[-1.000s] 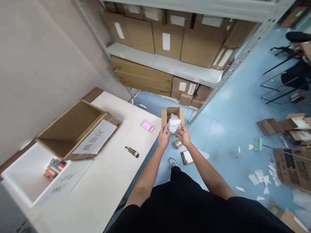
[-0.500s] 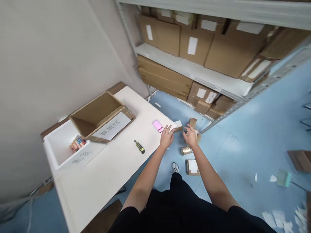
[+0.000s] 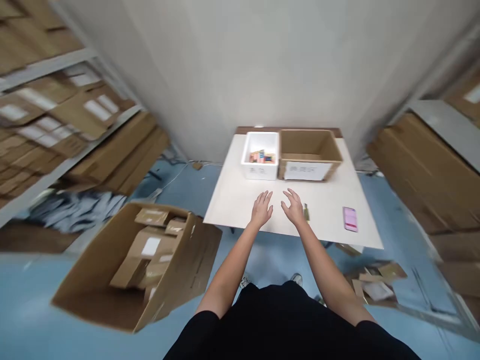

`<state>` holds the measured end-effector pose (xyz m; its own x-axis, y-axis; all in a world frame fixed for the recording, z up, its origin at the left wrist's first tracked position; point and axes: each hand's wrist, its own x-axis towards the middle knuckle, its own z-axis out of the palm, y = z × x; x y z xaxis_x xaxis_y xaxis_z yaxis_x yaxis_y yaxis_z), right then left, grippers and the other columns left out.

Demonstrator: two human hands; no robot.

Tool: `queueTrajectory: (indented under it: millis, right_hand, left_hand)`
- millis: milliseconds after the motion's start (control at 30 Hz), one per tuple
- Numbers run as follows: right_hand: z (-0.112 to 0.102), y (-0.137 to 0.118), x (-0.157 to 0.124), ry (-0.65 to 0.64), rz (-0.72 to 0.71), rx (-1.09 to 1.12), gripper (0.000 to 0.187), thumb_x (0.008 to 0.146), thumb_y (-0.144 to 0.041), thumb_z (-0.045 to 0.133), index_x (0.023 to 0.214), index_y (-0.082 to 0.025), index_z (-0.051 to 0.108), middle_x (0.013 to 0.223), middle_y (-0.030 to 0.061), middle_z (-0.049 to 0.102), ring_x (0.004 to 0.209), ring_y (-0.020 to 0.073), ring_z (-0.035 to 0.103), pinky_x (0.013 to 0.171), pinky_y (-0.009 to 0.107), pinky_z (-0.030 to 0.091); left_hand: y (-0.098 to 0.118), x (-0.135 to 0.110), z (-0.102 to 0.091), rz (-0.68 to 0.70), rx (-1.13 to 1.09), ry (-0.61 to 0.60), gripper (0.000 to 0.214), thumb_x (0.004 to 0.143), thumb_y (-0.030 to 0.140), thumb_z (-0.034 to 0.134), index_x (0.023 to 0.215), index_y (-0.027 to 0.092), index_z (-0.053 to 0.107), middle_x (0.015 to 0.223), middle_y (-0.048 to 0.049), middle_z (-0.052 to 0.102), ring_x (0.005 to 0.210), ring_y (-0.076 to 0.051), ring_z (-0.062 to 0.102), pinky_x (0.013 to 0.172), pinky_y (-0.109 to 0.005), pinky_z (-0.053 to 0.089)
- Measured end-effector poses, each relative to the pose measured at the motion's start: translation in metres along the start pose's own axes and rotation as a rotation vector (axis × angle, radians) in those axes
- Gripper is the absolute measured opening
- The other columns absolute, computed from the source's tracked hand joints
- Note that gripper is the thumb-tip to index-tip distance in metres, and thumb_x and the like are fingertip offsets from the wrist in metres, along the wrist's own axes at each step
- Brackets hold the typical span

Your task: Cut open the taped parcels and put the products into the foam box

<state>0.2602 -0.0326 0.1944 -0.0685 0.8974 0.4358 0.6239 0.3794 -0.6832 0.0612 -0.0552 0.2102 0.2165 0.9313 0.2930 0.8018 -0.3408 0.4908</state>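
Observation:
Above the front part of the white table (image 3: 232, 200), my left hand (image 3: 261, 210) is open with its fingers spread, and nothing is in it. Level with it, my right hand (image 3: 294, 207) is likewise open and bare. Just right of that hand lies a utility knife (image 3: 306, 212), partly hidden by it. Further right a phone (image 3: 350, 219) with a pink screen rests on the tabletop. Behind my hands stand a white bin (image 3: 261, 173) holding small colourful packets (image 3: 261, 157), and an open cardboard box (image 3: 335, 167) with a white paper label (image 3: 307, 171).
On the floor to the left is a large open carton (image 3: 204, 245) with several small parcels (image 3: 150, 245) inside. Shelves of boxes flank both sides, the left shelf (image 3: 67, 165) blurred. More cardboard (image 3: 375, 285) lies on the floor at right. A wall rises behind the table.
My view has swung left, from the table's right end and the right shelf to face the table squarely. The left shelf and large carton have come into view. Both hands stay open.

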Motion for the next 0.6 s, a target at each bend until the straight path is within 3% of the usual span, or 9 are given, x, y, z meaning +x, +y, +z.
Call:
queueTrajectory:
  millis: [100, 200, 300, 367, 467, 600]
  right_hand:
    - [0.097, -0.071, 0.020, -0.154, -0.120, 0.091, 0.046, 0.093, -0.031, 0.059, 0.138, -0.024, 0.065, 0.152, 0.0134, 0.057, 0.142, 0.0322, 0.050, 0.120, 0.058, 0.042]
    - [0.195, -0.150, 0.023, -0.306, -0.227, 0.185, 0.048, 0.093, -0.031, 0.060, 0.140, -0.024, 0.064, 0.155, 0.0127, 0.054, 0.144, 0.0321, 0.048, 0.121, 0.058, 0.041]
    - [0.284, -0.230, 0.013, -0.451, -0.331, 0.268, 0.049, 0.093, -0.029, 0.060, 0.141, -0.024, 0.065, 0.155, 0.0121, 0.054, 0.143, 0.0307, 0.050, 0.122, 0.055, 0.041]
    - [0.333, -0.280, 0.002, -0.546, -0.395, 0.316, 0.049, 0.092, -0.028, 0.060, 0.141, -0.024, 0.065, 0.155, 0.0114, 0.055, 0.142, 0.0299, 0.051, 0.123, 0.054, 0.041]
    - [0.393, -0.342, -0.015, -0.687, -0.492, 0.380, 0.053, 0.090, -0.025, 0.062, 0.142, -0.025, 0.065, 0.156, 0.0104, 0.054, 0.143, 0.0298, 0.051, 0.124, 0.052, 0.041]
    - [0.453, -0.396, -0.028, -0.834, -0.566, 0.422, 0.055, 0.089, -0.024, 0.062, 0.145, -0.023, 0.064, 0.158, 0.0114, 0.052, 0.145, 0.0304, 0.049, 0.125, 0.051, 0.039]
  left_hand:
    - [-0.085, -0.050, -0.072, -0.160, 0.050, 0.118, 0.062, 0.098, 0.024, 0.057, 0.159, 0.024, 0.046, 0.164, -0.0129, 0.046, 0.152, -0.031, 0.040, 0.124, -0.051, 0.038]
    - [-0.162, -0.116, -0.144, -0.326, 0.109, 0.225, 0.058, 0.097, 0.023, 0.058, 0.155, 0.024, 0.051, 0.164, -0.0125, 0.045, 0.152, -0.031, 0.040, 0.125, -0.052, 0.036]
    - [-0.221, -0.189, -0.210, -0.489, 0.160, 0.340, 0.056, 0.097, 0.021, 0.058, 0.153, 0.022, 0.053, 0.163, -0.0138, 0.046, 0.151, -0.031, 0.041, 0.126, -0.052, 0.035]
    - [-0.248, -0.235, -0.245, -0.595, 0.182, 0.417, 0.056, 0.096, 0.021, 0.059, 0.152, 0.021, 0.054, 0.162, -0.0149, 0.046, 0.151, -0.031, 0.041, 0.127, -0.052, 0.034]
    - [-0.277, -0.295, -0.281, -0.753, 0.215, 0.511, 0.057, 0.096, 0.021, 0.060, 0.152, 0.021, 0.053, 0.162, -0.0149, 0.047, 0.151, -0.031, 0.041, 0.127, -0.052, 0.033]
    - [-0.307, -0.345, -0.299, -0.920, 0.236, 0.584, 0.058, 0.096, 0.021, 0.059, 0.154, 0.023, 0.051, 0.163, -0.0144, 0.045, 0.152, -0.033, 0.040, 0.126, -0.053, 0.036]
